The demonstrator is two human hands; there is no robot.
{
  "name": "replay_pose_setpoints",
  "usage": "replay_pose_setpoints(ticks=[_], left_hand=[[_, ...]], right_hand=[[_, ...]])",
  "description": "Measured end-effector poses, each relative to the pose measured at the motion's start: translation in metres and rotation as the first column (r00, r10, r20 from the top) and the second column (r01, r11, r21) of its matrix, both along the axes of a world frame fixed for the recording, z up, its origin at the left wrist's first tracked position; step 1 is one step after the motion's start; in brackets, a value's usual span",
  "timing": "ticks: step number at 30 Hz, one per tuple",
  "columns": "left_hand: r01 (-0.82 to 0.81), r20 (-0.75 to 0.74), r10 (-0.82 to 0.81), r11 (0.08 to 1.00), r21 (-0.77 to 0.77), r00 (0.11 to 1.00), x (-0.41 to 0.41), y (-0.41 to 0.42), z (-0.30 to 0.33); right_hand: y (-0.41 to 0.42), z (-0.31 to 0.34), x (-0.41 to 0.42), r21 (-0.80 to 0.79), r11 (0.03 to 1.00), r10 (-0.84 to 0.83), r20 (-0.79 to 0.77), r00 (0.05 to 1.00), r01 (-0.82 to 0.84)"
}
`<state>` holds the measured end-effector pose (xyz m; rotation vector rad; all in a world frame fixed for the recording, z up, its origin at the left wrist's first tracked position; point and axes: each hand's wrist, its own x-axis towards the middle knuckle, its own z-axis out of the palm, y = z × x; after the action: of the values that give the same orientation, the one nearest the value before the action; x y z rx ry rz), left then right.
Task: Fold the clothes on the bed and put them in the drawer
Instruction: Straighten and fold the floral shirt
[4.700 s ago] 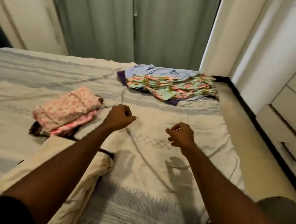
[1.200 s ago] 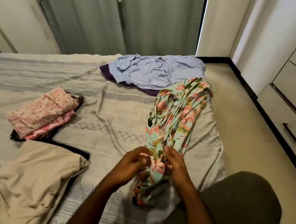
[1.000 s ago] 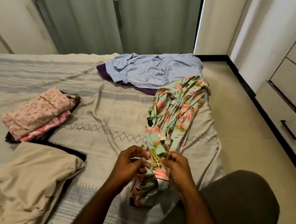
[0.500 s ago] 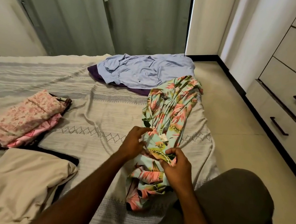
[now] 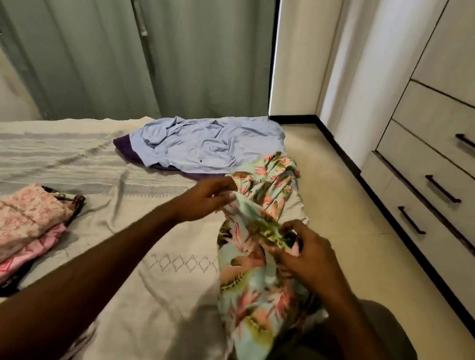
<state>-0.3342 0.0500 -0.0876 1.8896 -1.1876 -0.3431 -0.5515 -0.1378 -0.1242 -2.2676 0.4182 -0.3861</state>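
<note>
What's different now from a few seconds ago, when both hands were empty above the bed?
The floral garment left the far pile and now lies lengthwise near the bed's right edge. The left hand pinches it farther up, the right hand grips a bunch nearer. The blue shirt, now uncovered, and the folded pink stack stayed put.

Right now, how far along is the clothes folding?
Done: a folded pink stack sits on the bed. In hand: the left hand and right hand both grip the floral garment, still bunched. Left: the blue shirt over a purple piece lies unfolded, and the drawers are closed.
</note>
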Motion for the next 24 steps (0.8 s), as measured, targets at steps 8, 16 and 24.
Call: replay_pose_setpoints(ticks=[8,16,24], left_hand=[[0.219,-0.092,-0.214,0.975,0.043,0.972,0.019,0.001,0.155],[0.187,0.088,-0.254,0.868,0.459,0.963,0.047,0.034,0.151],[0.115,-0.173,-0.066,0.950,0.291,0.983,0.056,0.090,0.165]], right_hand=[[-0.064,0.137,0.019,-0.196,0.945,0.264,-0.018,0.964,-0.262],[-0.071,0.208,0.000,0.193,0.879,0.449,-0.027,0.893,-0.436],[-0.084,0.227,-0.007,-0.006,0.895,0.433,-0.223,0.873,-0.445]])
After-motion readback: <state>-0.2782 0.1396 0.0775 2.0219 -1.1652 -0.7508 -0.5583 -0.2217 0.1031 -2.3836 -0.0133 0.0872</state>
